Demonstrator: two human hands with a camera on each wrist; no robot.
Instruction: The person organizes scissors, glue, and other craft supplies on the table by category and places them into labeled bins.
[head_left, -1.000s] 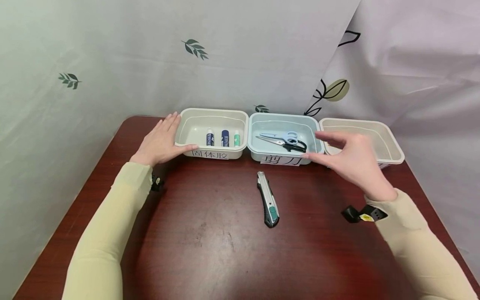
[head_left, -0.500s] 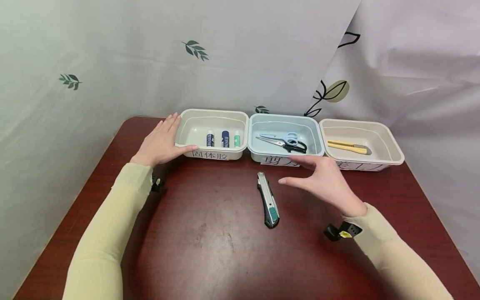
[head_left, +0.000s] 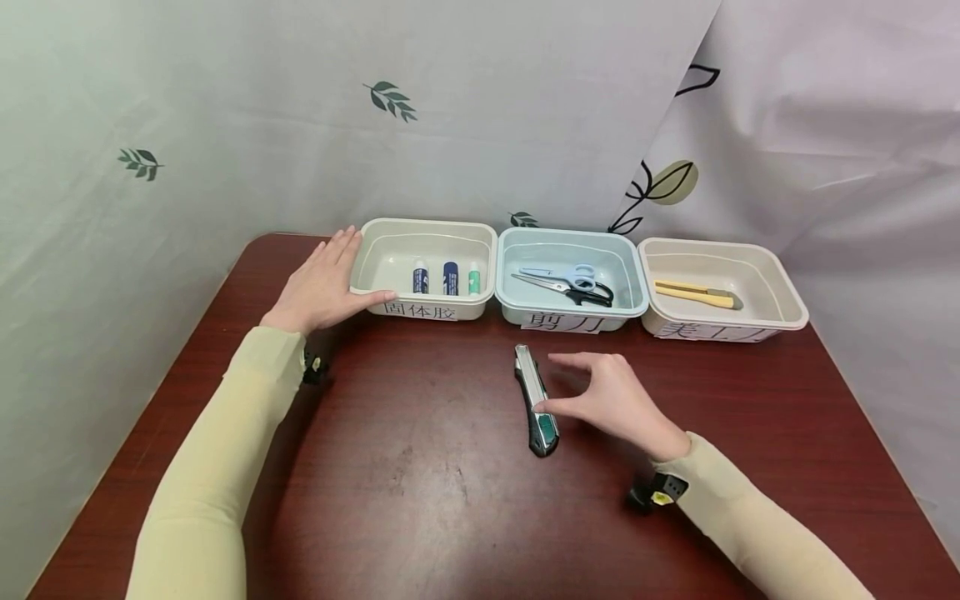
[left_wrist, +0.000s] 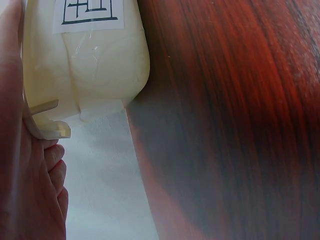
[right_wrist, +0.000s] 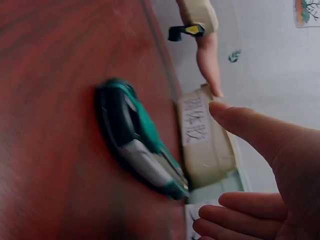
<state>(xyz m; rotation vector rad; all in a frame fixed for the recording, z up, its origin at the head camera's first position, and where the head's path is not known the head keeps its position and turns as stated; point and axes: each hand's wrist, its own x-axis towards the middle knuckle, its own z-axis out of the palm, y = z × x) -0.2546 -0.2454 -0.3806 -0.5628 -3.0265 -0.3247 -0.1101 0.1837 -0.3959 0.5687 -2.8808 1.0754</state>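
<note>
A silver, black and green utility knife (head_left: 534, 392) lies on the dark red table in front of the bins. My right hand (head_left: 611, 400) hovers beside it, thumb and fingers spread apart with nothing between them. In the right wrist view the utility knife (right_wrist: 137, 135) appears blurred, apart from the hand (right_wrist: 270, 165). My left hand (head_left: 318, 279) rests with straight fingers against the left corner of the cream bin (head_left: 360, 250), its thumb along the front rim. The left wrist view shows the hand (left_wrist: 30, 195) against that bin's side (left_wrist: 105, 65).
The cream bin holds several glue sticks (head_left: 450, 278). A blue bin (head_left: 517, 242) in the middle contains scissors (head_left: 581, 293). At right, a beige bin (head_left: 765, 267) has a yellow utility knife (head_left: 697, 293) in it. Each bears a paper label. A patterned curtain (head_left: 300, 125) hangs behind the table.
My right hand has moved left and toward me, from over the right bin to beside the utility knife, uncovering the yellow knife in that bin. The left hand has stayed put.
</note>
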